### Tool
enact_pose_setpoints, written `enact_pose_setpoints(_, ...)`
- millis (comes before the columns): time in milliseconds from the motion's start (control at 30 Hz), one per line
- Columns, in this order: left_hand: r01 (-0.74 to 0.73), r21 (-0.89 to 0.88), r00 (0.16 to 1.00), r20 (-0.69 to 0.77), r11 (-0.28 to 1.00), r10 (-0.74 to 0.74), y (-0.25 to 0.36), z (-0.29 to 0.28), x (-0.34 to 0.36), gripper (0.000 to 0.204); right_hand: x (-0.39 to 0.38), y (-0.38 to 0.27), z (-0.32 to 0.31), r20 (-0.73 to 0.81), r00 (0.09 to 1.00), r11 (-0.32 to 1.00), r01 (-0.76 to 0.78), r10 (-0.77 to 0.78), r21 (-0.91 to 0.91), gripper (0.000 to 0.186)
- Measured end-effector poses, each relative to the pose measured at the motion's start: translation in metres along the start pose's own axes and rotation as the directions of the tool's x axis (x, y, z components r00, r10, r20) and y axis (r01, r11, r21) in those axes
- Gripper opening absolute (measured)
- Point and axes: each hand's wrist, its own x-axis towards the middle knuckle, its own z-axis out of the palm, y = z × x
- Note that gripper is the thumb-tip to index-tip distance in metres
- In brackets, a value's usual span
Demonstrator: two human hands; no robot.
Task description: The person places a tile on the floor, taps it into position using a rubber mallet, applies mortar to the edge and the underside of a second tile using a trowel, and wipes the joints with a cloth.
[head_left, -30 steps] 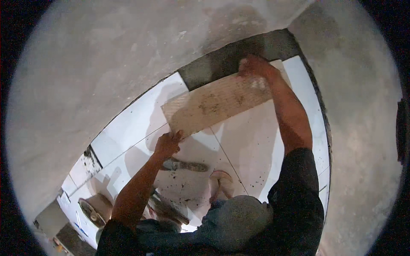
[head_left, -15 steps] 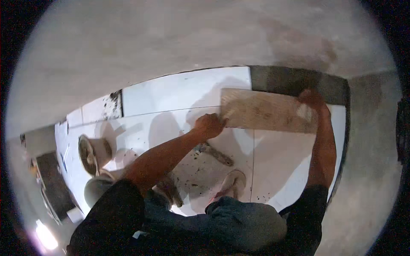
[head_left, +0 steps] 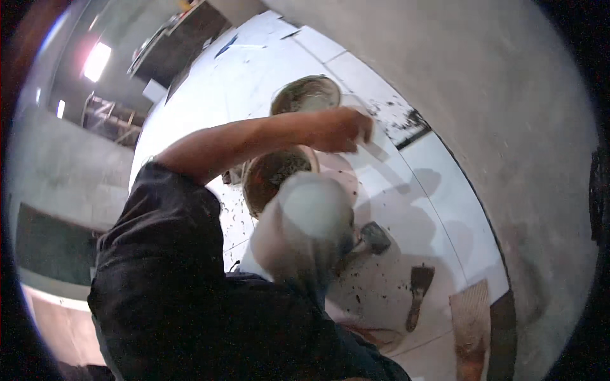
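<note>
My left hand [head_left: 343,130] reaches out over two mortar-stained buckets, its fingers curled downward and apart from the thumb. It holds nothing that I can see. Just behind it stands the far bucket [head_left: 306,95]; under my forearm is the nearer bucket [head_left: 270,181]. At the lower right edge, my right hand [head_left: 471,365] shows only as a dim patch at the end of a tan, streaked slab [head_left: 469,314] and seems to grip it. A putty knife [head_left: 419,295] and a grey-headed hand tool [head_left: 375,237] lie on the white tiles.
White tiles [head_left: 445,190] cover the floor along a plastered wall [head_left: 508,127]. Beside the slab is a dark, untiled strip [head_left: 503,336]. Dark crumbs are scattered about. My blurred knee [head_left: 311,206] rises beside the nearer bucket. A dark box-like structure [head_left: 181,44] stands far left.
The view has swung left toward the buckets. My left hand has let go of the slab and moved over to them. The right hand remains at the slab's end.
</note>
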Motion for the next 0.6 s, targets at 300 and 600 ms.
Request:
enact_pose_setpoints(300,0.515,-0.665,0.353,-0.41,0.541,-0.841,-0.172,0.037,-0.263,0.032,0.193,-0.246,-0.068,0.422,0.835,0.935,0.324,-0.354,0.143,0.039)
enact_pose_setpoints(600,0.712,-0.626,0.298,-0.139,0.317,-0.944,-0.249,0.153,-0.231,0.062,0.381,-0.534,-0.025,0.159,0.901,0.848,0.303,-0.403,0.434,0.059)
